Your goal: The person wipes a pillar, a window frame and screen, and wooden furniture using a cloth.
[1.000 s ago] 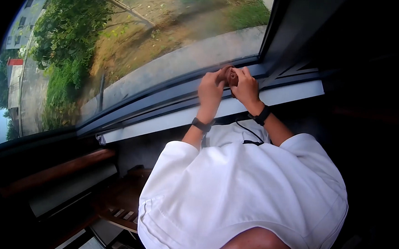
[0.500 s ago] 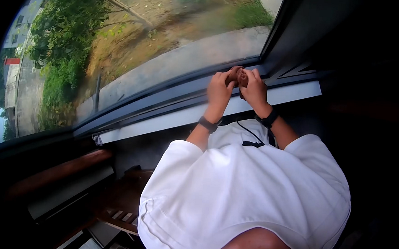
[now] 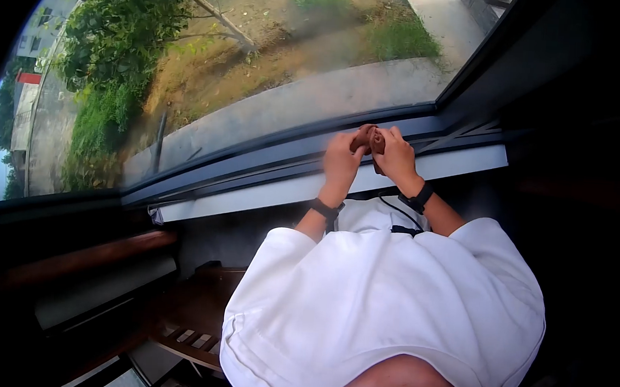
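Observation:
A bunched brown cloth [image 3: 378,142] is held up between my two hands, in front of the window. My left hand [image 3: 341,155] grips its left side with bent fingers. On the other side my right hand [image 3: 398,156] pinches the folded cloth, and a short end of it hangs below the fingers. Both hands are above the white window sill [image 3: 289,185], close to the dark window frame [image 3: 270,145]. A black band is on each wrist.
Behind the glass are a tree [image 3: 113,47], bare soil, grass and a paved path [image 3: 294,100]. A brown wooden chair [image 3: 198,346] stands at the lower left, near a reddish wooden rail [image 3: 86,258]. The right side is very dark.
The view has shifted, so the window, sill and hands sit a little lower in the picture. Both hands still hold the cloth, with its folds slightly altered.

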{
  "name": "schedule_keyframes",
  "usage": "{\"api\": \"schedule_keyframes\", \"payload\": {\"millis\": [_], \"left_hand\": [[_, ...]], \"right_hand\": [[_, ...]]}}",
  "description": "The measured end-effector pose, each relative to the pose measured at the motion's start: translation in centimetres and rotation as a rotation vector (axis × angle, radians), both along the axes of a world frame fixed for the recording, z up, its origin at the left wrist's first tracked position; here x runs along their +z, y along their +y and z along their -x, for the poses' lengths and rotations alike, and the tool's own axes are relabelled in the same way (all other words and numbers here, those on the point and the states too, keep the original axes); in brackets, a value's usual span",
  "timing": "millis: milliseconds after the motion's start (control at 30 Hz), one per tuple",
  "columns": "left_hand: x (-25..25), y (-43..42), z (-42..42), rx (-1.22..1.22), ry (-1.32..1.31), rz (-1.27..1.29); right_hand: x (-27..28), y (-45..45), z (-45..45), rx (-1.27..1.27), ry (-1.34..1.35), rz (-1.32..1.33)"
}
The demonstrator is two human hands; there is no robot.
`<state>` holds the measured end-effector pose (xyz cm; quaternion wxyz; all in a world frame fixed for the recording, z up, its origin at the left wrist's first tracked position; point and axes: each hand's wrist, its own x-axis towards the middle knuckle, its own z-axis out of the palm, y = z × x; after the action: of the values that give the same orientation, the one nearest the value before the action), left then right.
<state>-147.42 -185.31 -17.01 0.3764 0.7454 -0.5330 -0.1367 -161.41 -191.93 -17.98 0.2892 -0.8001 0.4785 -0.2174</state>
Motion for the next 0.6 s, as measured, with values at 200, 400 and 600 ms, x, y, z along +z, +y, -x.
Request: {"api": "schedule_keyframes", "payload": {"millis": [200,400,600], "left_hand": [[-0.9,-0.2,0.7,-0.064,0.028,0.017],[-2.2,1.6,-1.5,-0.001,0.064,0.083],[-2.4,5.0,-4.2,0.047,0.103,0.093]], "right_hand": [[0.4,0.8,1.0,-0.101,0.028,0.01],[-0.5,2.3,-1.7,-0.051,-0.002,0.031],[0.1,4.4,-4.3,0.033,-0.003,0.029]]}}
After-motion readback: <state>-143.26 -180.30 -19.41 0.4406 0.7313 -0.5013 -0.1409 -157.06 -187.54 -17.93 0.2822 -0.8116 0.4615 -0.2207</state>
